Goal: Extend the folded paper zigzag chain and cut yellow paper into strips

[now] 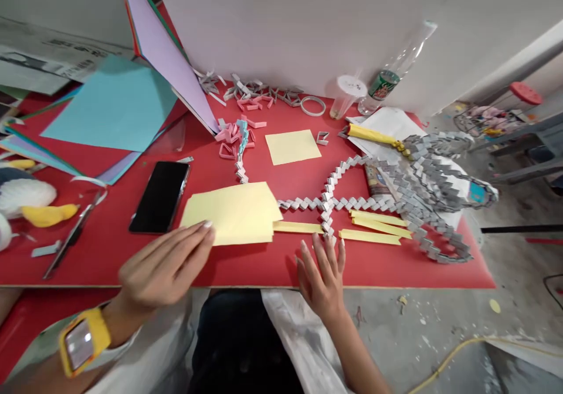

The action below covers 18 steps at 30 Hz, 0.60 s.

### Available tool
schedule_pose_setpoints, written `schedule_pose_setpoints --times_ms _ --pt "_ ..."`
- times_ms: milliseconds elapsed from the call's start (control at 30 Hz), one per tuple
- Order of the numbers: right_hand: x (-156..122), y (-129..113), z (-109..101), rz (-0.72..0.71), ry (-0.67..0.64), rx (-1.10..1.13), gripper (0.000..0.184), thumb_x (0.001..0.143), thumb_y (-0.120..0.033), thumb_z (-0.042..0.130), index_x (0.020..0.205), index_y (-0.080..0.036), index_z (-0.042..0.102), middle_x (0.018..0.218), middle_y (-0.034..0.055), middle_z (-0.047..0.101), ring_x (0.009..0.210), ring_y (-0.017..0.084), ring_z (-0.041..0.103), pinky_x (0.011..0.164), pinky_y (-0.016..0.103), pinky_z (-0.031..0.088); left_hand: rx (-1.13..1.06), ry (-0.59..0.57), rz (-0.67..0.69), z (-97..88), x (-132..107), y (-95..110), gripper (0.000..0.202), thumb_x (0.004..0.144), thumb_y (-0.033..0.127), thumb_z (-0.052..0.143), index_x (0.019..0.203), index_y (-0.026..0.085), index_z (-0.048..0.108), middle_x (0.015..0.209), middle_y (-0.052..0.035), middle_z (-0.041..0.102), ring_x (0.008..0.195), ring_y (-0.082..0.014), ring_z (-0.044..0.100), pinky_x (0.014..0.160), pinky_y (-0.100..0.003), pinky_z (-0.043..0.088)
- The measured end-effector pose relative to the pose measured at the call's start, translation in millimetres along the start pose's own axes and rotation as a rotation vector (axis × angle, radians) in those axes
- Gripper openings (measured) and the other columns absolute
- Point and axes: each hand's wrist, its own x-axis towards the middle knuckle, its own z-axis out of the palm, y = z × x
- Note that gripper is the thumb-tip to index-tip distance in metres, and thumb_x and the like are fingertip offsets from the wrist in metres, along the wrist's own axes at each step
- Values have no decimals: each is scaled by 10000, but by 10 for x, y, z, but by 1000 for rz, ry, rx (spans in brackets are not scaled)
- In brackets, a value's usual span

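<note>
— On the red table [246, 268], far left, what lies there?
— Scissors [70, 237], then a black phone [160, 196].
— And the left hand [165, 268]?
— Open, fingertips resting on the yellow sheets [233, 212], near their lower left corner.
— The right hand [323, 277]?
— Open too, fingers spread, gripping nothing, just below a yellow strip [298, 227] and the grey paper chain [396, 197].
</note>
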Motion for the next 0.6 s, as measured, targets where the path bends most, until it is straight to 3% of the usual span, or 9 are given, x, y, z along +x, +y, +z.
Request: schedule_pose_setpoints --times_ms 33,100,233,300,367,467,533,600 --pt "-3 -20 11 -10 -22 5 708 887 -153 564 1510 -208 233 1461 138 459 1452 271 246 1154 576 237 35 -6 -28 1 -137 -7 337 806 82 645 1106 234 639 1047 -58 734 969 -232 706 829 -353 591" --pt "-2 -55 44 -33 -72 14 674 889 -138 554 1497 -203 272 1423 133 508 1456 265 234 1161 571 222 52 -126 -100 49 -356 -46 253 834 104 611 1054 221 658 971 -56 746 864 -239 722 760 -356 585" --pt "36 -94 108 -62 -173 17 612 881 -76 526 1455 -207 360 1404 122 532 1453 261 241 1166 566 201 38 -333 -285 147 -570 -140 199 886 153 546 1013 230 678 956 -46 748 786 -243 719 675 -356 561" --pt "58 -107 117 -61 -185 20 605 884 -80 533 1451 -205 364 1397 126 538 1447 262 260 1162 566 212 83 -321 -330 129 -600 -149 272 872 139 562 1109 233 656 956 -45 749 763 -252 716 632 -365 552" --pt "70 -123 110 -57 -152 33 640 883 -106 566 1469 -200 328 1380 136 555 1442 260 276 1155 562 239 119 -217 -338 61 -598 -93 446 836 134 613 1270 231 581 949 -55 750 750 -262 714 633 -385 559" --pt "55 -143 77 -76 -25 92 798 856 -174 648 1514 -190 196 1407 169 518 1440 266 281 1135 563 286 20 -71 -276 -78 -548 150 632 809 99 634 1404 227 465 1048 -73 733 922 -263 708 814 -404 580" --pt "23 -139 44 -110 24 143 830 850 -193 661 1519 -203 171 1422 172 501 1442 271 274 1127 569 296 -114 -141 -137 -133 -501 377 512 867 98 546 1366 207 511 1172 -86 690 1105 -255 649 933 -392 554" --pt "-19 -110 10 -162 -21 173 670 879 -159 609 1472 -232 307 1364 124 574 1424 246 320 1150 560 256 -194 -235 6 -121 -472 578 389 924 132 448 1287 174 582 1227 -102 661 1183 -253 603 969 -377 539"
